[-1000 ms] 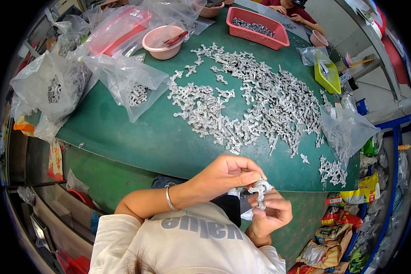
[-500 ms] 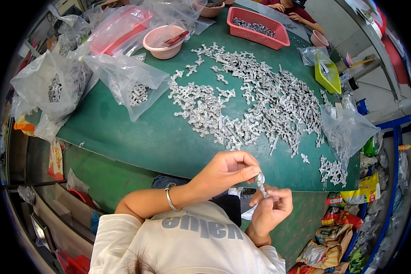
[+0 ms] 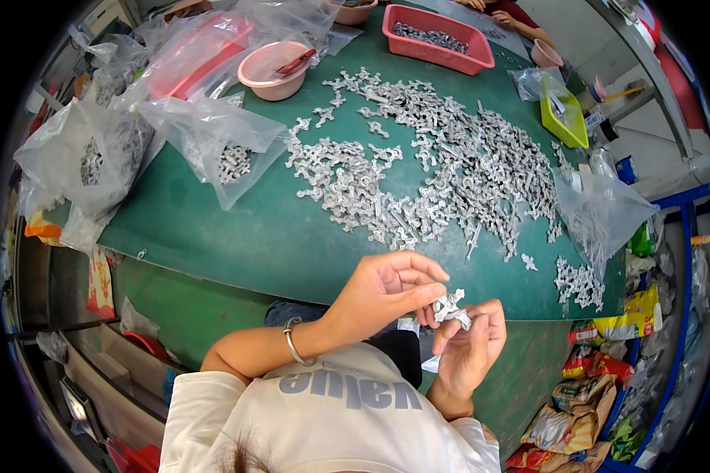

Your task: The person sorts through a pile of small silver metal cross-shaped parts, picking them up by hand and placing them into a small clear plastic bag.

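My left hand (image 3: 394, 285), a bangle on its wrist, pinches a small, branched silver metal part (image 3: 451, 308) between thumb and fingers at the table's near edge. My right hand (image 3: 475, 344) has its bent fingers and thumb at the part's lower right end. The part is tilted, its knobbly face showing, and fingers cover some of its ends. Beyond the hands, a wide heap of similar silver metal parts (image 3: 485, 162) is spread over the green table (image 3: 213, 248). A smaller cluster of parts (image 3: 578, 285) sits at the right near corner.
Clear plastic bags with parts stand at the left (image 3: 227, 130) and right (image 3: 603, 213). Toward the back are a pink bowl (image 3: 272, 83) with a red-handled tool, a pink tray (image 3: 481, 59) of parts and a yellow-green basket (image 3: 580, 130). A co-worker's hand (image 3: 506, 17) shows at the far edge.
The metal part has turned from narrow and upright to broad side up, its branches now showing. My right hand has shifted up slightly. The view has moved a little.
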The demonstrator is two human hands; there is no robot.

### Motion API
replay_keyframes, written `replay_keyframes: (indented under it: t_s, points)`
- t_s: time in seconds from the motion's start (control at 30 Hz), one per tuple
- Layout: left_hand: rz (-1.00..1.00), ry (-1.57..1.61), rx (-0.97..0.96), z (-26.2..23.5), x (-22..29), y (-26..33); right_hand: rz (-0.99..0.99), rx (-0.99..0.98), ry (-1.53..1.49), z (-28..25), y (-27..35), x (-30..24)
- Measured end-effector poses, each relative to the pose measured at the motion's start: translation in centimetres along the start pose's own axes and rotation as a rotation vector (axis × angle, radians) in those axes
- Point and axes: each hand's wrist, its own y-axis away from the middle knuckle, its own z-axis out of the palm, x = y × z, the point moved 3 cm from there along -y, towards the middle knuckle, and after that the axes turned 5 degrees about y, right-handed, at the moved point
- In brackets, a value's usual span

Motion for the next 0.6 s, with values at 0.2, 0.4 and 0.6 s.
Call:
replay_keyframes:
  t_s: [0.2,0.4,0.6]
  points:
    - [0.021,-0.048,0.002,-0.01,-0.06,0.06,-0.010,0.024,-0.004,-0.12,0.09,0.15]
    - [0.023,-0.057,0.010,0.01,-0.04,0.11,0.017,0.026,-0.055,-0.48,0.05,0.58]
    - [0.019,-0.007,-0.002,-0.16,-0.46,-0.13,0.039,0.019,-0.097,-0.62,-0.08,0.74]
